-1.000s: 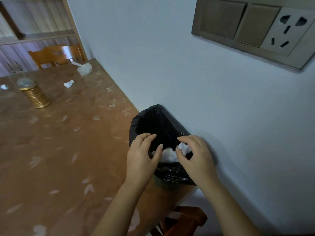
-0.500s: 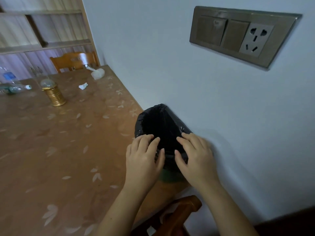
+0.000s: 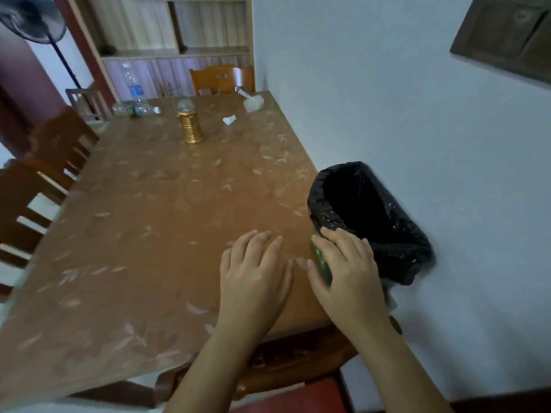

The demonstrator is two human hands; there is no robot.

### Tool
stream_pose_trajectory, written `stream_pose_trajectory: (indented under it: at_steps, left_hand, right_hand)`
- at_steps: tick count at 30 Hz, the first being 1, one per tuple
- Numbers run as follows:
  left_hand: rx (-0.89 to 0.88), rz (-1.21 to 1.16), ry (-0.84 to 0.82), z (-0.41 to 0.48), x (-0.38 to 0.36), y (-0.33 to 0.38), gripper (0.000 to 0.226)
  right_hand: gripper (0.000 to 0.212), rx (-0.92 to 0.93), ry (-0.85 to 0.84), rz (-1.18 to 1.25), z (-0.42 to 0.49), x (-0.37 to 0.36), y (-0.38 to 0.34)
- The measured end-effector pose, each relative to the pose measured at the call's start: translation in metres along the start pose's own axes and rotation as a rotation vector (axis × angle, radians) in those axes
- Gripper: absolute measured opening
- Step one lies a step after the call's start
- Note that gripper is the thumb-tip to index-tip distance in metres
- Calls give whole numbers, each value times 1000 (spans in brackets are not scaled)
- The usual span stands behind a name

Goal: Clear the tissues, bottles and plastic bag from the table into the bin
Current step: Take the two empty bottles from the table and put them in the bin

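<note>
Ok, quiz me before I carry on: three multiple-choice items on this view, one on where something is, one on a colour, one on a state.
1. Where does the crumpled tissue lie?
A) right by the near edge
B) at the far end of the table, between the gold lantern and the white plastic bag
C) on the floor

2. What colour is the bin liner?
A) white
B) blue
C) black

3. How is the left hand?
A) open, fingers spread, holding nothing
B) clenched in a fist
C) out of view

Answers: 1 B, it shows as a small white scrap between those two; 2 C, the plastic folded over the rim is black; 3 A, its fingers lie apart with nothing in them.
</note>
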State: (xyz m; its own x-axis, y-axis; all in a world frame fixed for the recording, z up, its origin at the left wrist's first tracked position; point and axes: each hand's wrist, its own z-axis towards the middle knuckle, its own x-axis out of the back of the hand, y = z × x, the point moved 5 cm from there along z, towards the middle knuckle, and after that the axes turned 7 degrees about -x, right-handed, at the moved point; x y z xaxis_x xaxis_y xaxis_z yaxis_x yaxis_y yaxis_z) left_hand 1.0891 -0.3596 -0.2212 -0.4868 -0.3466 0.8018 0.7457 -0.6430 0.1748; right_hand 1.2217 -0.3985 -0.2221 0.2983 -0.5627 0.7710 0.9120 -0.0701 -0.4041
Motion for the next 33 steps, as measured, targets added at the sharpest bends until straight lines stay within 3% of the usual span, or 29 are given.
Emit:
stream_pose_trajectory:
  at_steps: [8, 23, 33]
  left_hand:
    - [122, 80, 87, -66, 69, -80, 35]
    - [352, 327, 179, -270, 264, -285, 34]
    - [569, 415, 238, -343, 320, -379, 35]
  right_hand:
    - [36, 134, -95, 60, -25, -37, -111]
    - [41, 379, -180, 287, -143, -120, -427]
    - [43, 569, -312, 342, -171, -175, -558]
